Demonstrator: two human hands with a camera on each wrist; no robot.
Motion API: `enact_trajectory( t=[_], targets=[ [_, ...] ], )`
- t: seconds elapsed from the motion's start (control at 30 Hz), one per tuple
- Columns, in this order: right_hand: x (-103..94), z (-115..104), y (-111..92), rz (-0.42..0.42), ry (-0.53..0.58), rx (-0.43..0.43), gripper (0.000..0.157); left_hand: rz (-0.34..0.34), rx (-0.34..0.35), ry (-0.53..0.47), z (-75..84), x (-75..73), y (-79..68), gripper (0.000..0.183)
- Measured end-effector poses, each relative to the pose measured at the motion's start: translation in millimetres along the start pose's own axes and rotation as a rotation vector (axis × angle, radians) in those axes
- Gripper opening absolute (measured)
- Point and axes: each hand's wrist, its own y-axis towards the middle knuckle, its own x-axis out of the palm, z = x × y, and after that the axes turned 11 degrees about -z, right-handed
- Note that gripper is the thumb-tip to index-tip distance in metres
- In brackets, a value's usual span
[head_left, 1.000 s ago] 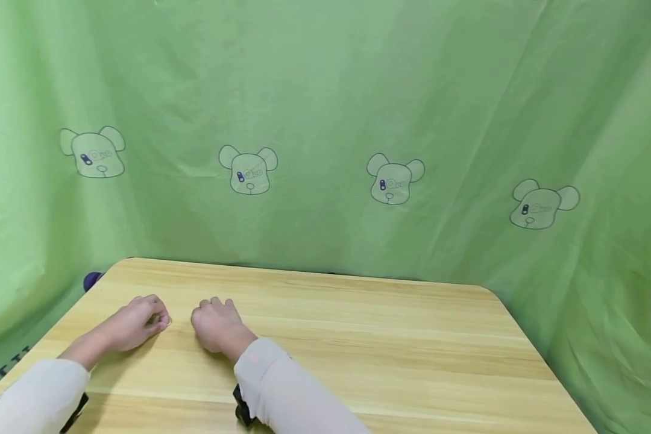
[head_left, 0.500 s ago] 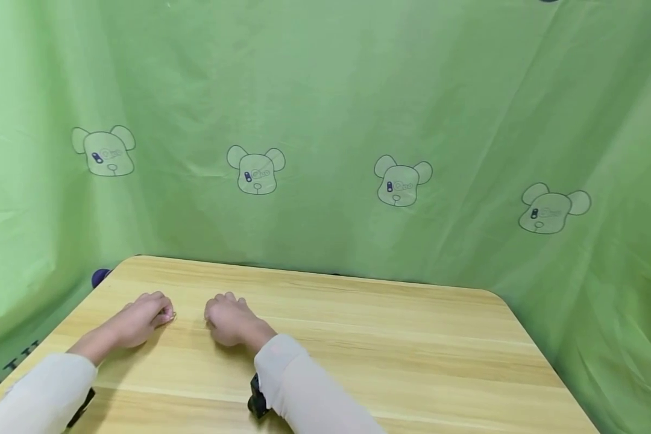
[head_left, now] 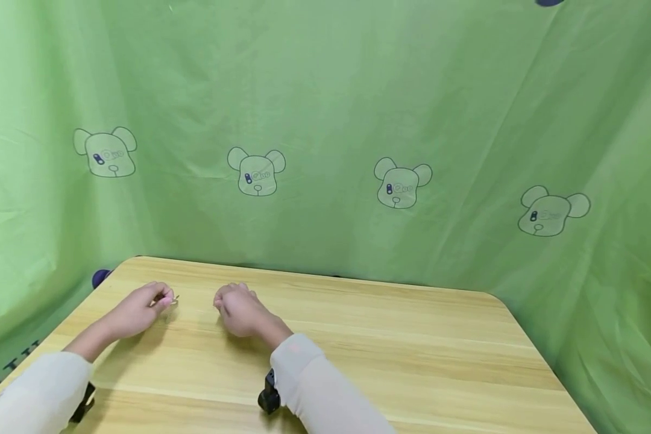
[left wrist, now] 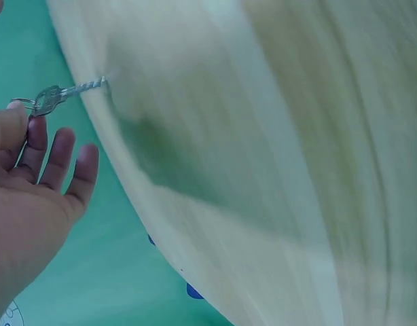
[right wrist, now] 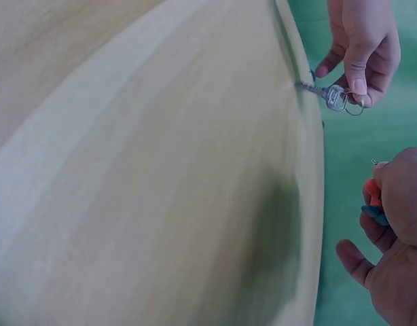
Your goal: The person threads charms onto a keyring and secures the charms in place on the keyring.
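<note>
Being hidden largely within the right hand (head_left: 242, 310): one small item (right wrist: 373, 192), of which only red and blue parts and a scrap of metal are being shown at the fingers; its form cannot be made out. In the head view it is being concealed entirely. Both hands are being cut off by the frame edges in their own wrist views. Part of the ring (right wrist: 356, 113) is being covered by the thumb of the left hand (head_left: 141, 308).

Silver key (left wrist: 49, 100), one: broad head threaded on the thin ring, narrow notched blade being pointed away from the palm; markings too small to be read. It is being held above the wooden table (head_left: 369, 349), pinched at the ring end. The hands are being kept apart, each gripping its own piece.
</note>
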Motion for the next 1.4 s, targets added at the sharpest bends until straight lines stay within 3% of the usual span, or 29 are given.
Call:
enact_trajectory(
  t=[0.13,0.37,0.6,0.87,1.0,1.23,1.4],
  targets=[
    [-6.3,7,-8,0.058,0.026,-0.013,0.018,-0.005,-0.004,-0.114,9.6,1.1,3.4,0.017],
    [-21.0,16,-25,0.127,0.024,-0.035,0.019,-0.081,-0.02,-0.391,29.7,4.2,10.1,0.027],
    [-36.7,21,-43,0.208,0.001,-0.086,0.016,-0.173,0.042,-0.58,54.6,11.0,17.8,0.033],
    [-51.1,28,-67,0.272,-0.009,-0.114,0.017,-0.245,0.087,-0.634,81.4,21.7,25.0,0.036],
    [-59.4,31,-78,0.305,0.002,-0.12,0.016,-0.22,0.139,-0.639,95.0,26.9,30.4,0.036],
    [-73.6,40,-104,0.37,0.03,-0.115,0.016,-0.174,0.254,-0.733,122.7,42.1,43.0,0.034],
    [-79.8,51,-123,0.417,0.044,-0.105,0.016,-0.16,0.282,-0.759,138.1,57.1,54.6,0.032]
  ],
)
